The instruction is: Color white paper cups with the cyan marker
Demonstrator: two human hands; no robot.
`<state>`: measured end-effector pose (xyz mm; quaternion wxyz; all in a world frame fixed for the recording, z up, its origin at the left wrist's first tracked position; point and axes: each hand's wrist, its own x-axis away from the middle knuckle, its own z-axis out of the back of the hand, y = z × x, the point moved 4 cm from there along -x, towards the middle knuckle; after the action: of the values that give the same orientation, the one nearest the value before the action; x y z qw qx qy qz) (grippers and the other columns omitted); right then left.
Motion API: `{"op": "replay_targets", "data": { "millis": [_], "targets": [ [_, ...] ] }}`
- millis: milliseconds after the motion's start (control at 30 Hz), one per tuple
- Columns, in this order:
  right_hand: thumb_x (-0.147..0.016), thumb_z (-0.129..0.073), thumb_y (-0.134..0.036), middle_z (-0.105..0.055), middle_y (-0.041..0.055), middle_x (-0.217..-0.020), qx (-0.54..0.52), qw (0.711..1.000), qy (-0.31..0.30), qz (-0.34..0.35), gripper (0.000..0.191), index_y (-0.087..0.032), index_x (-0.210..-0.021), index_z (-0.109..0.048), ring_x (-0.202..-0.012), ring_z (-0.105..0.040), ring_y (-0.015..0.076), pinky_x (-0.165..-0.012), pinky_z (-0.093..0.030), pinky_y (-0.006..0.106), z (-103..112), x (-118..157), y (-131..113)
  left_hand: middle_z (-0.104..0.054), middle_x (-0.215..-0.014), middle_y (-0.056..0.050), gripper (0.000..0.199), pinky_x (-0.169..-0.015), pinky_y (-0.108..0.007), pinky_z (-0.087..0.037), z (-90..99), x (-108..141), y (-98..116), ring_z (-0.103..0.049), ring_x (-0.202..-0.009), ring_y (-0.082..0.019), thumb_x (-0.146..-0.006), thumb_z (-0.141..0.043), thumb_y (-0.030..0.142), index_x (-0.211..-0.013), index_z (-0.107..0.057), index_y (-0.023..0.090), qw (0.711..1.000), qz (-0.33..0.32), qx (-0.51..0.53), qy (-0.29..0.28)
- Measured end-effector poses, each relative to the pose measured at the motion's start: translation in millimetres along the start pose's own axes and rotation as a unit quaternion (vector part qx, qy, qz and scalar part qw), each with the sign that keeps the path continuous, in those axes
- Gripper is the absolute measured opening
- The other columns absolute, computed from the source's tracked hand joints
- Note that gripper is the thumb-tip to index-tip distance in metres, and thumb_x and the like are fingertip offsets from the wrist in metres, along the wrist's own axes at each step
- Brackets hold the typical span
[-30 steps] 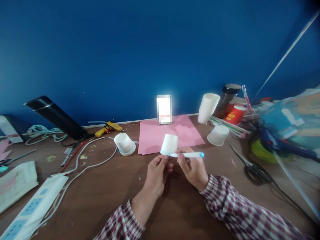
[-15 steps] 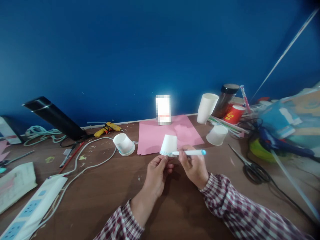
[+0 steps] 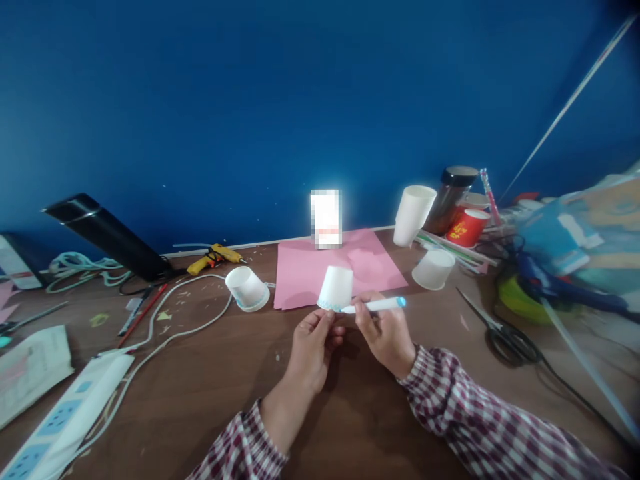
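Observation:
Upside down, a white paper cup (image 3: 336,287) with light blue marks along its rim is pinched at the rim by my left hand (image 3: 313,347). My right hand (image 3: 387,333) is closed around a white marker (image 3: 379,305) with a light blue end; its tip is at the cup's lower right edge. Behind the cup lies pink paper (image 3: 300,267). To the left, another white cup (image 3: 247,288) has blue marks near its rim. A plain white cup (image 3: 433,269) stands on the right.
Stacked white cups (image 3: 414,213), a red cup (image 3: 468,228) and a dark jar (image 3: 453,197) are at the back right. Black scissors (image 3: 513,343) lie at right. A yellow glue gun (image 3: 215,259), black bottle (image 3: 113,237) and power strip (image 3: 67,417) are at left.
The marker has tilted, its blue end a little higher and its tip lower and further left along the cup's rim. The held cup has shifted slightly up and left.

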<state>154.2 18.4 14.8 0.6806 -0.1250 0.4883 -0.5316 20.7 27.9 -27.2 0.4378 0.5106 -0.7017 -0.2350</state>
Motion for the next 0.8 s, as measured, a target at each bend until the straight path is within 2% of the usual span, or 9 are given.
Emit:
{"op": "replay_targets", "data": {
  "millis": [500, 800],
  "targets": [
    [-0.092, -0.044, -0.028, -0.064, 0.0036, -0.068, 0.019, 0.999, 0.041, 0.000, 0.018, -0.018, -0.084, -0.057, -0.057, -0.059, 0.0145, -0.055, -0.045, 0.024, 4.3, -1.6, 5.7, -0.064, -0.072, 0.000, 0.029, -0.043, -0.012, -0.043, -1.0, 1.7, 1.0, -0.053, -0.048, -0.002, -0.060, -0.080, 0.031, -0.075, -0.064, 0.012, 1.000, 0.001, -0.008, 0.000],
    [-0.091, -0.044, -0.029, -0.065, 0.0037, -0.067, 0.029, 1.000, 0.010, 0.001, 0.021, -0.018, -0.082, -0.059, -0.061, -0.060, 0.0162, -0.058, -0.045, 0.025, 3.1, -3.5, 3.8, -0.065, -0.076, 0.001, 0.024, -0.046, -0.011, -0.043, 0.6, 1.7, 1.5, -0.052, -0.050, -0.002, -0.062, -0.079, 0.028, -0.074, -0.062, 0.015, 1.000, 0.011, 0.008, 0.018]
  ]
}}
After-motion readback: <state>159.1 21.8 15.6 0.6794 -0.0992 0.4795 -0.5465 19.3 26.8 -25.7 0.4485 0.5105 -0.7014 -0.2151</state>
